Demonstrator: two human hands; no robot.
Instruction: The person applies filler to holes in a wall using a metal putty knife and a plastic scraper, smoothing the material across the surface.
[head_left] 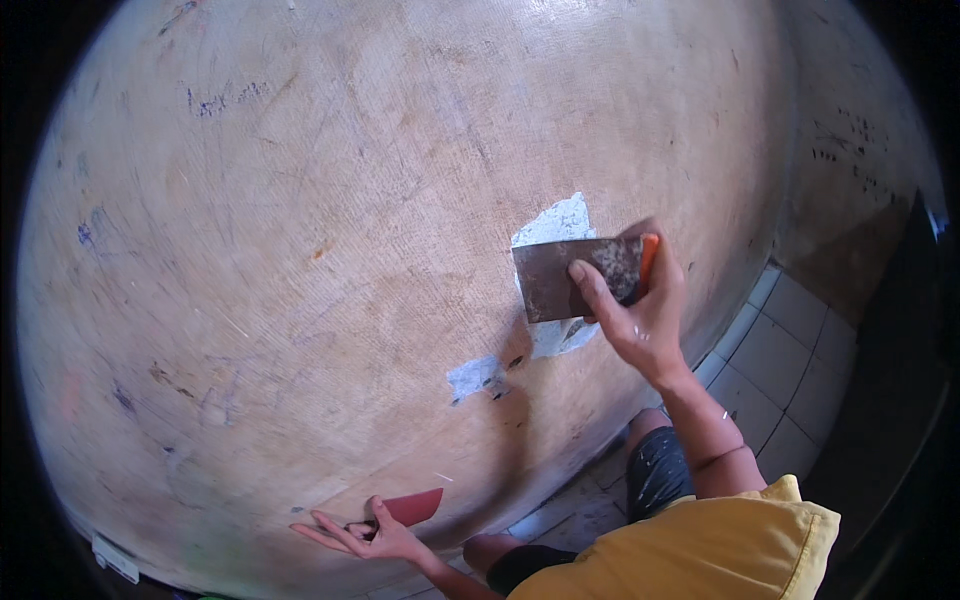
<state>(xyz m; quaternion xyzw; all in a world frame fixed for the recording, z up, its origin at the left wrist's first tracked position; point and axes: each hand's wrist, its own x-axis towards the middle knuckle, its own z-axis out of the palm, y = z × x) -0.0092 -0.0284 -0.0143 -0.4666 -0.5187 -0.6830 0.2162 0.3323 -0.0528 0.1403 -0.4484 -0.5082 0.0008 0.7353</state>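
A broad, dark metal scraper (545,282) with an orange edge at its handle end is gripped in my right hand (648,322), the thumb pressed on the blade. The blade lies over a bare whitish patch (560,220) in the brown, scratched wall (330,180), hiding its middle; whether it touches cannot be told. Lower left, my left hand (388,540) is near the wall, pinching a flat red piece (418,506) by its edge while other fingers stretch out. What the piece is stays unclear. Between the hands is a smaller pale patch (475,378).
White floor tiles (775,350) run along the wall's foot at the right. A second wall (850,150) meets it at a corner, with a tall dark panel (890,370) beside. A pale fitting (115,558) sits at the lower left. My legs are close to the wall.
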